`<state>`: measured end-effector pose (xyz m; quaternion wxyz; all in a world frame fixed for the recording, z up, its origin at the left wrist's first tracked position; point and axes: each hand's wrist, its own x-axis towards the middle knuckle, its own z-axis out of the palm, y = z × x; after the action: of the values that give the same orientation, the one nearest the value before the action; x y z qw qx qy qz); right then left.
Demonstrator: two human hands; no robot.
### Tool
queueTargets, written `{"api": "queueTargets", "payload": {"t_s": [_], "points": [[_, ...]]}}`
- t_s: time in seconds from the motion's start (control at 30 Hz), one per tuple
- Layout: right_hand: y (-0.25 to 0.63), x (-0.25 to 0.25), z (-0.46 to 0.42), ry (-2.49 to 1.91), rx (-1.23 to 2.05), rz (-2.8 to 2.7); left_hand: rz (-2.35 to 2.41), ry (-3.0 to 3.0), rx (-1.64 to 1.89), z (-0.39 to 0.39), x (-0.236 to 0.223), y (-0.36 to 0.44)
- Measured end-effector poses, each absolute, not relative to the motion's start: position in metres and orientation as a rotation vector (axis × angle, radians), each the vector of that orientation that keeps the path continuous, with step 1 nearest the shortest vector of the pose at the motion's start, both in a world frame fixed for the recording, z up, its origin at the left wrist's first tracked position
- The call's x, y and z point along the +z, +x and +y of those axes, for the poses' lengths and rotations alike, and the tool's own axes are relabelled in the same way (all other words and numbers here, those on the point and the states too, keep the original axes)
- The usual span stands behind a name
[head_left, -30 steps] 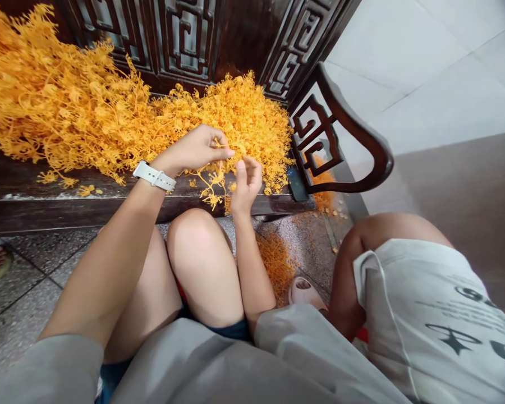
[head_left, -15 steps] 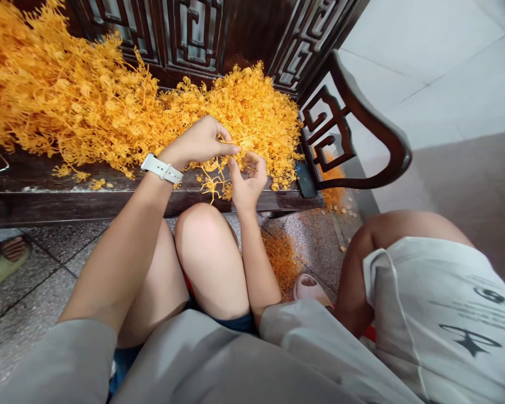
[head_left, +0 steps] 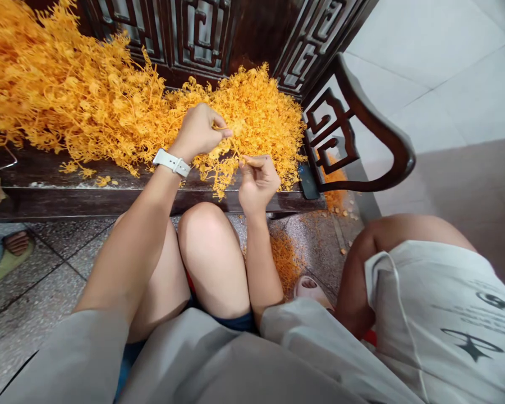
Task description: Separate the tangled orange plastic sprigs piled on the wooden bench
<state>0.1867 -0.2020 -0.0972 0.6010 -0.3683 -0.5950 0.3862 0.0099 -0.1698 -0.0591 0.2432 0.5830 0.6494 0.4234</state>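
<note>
Left hand (head_left: pixel 202 130): fingers pinching an orange sprig (head_left: pixel 223 178), stem lost against heap (head_left: pixel 109 106).
Right hand (head_left: pixel 258 182): fingers pressed together; anything between, can't tell.
Sprig: over bench (head_left: pixel 84 203) front edge.
Heap: along bench, cut off at left.
Dark slab (head_left: pixel 308 182): front right corner, unclear.

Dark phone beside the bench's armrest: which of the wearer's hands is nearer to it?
Right. In the picture, the right hand is left of the dark phone with a gap between them; the left hand is farther left, at the orange pile.
</note>
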Motion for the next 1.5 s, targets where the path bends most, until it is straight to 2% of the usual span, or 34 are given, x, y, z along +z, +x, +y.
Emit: {"api": "queueTargets", "payload": {"t_s": [0.13, 0.23, 0.33, 0.4, 0.5, 0.6, 0.77, 1.5], "points": [[0.215, -0.041, -0.243, -0.53, 1.037, -1.445, 1.894, 1.367, 1.359, -0.156, -0.071, -0.015], [0.252, -0.014, -0.285, -0.089, 1.56, -1.755, 1.915, 1.097, 1.591, -0.153, -0.069, -0.037], [0.269, -0.015, -0.297, -0.161, 1.969, -1.858, 1.773, 1.055, 1.671, -0.161, -0.06, -0.042], [0.259, -0.025, -0.278, -0.288, 1.937, -1.669, 1.72, 1.116, 1.624, -0.169, -0.054, -0.035], [0.229, -0.044, -0.231, -0.417, 1.626, -1.168, 1.721, 1.237, 1.534, -0.179, -0.049, -0.018], [0.209, -0.056, -0.205, -0.606, 1.588, -1.011, 1.736, 1.312, 1.485, -0.18, -0.049, -0.01], [0.211, -0.062, -0.21, -0.733, 1.568, -0.997, 1.749, 1.306, 1.466, -0.179, -0.047, -0.014], [0.215, -0.068, -0.203, -0.748, 1.423, -1.013, 1.856, 1.35, 1.333, -0.183, -0.049, -0.017]]}}
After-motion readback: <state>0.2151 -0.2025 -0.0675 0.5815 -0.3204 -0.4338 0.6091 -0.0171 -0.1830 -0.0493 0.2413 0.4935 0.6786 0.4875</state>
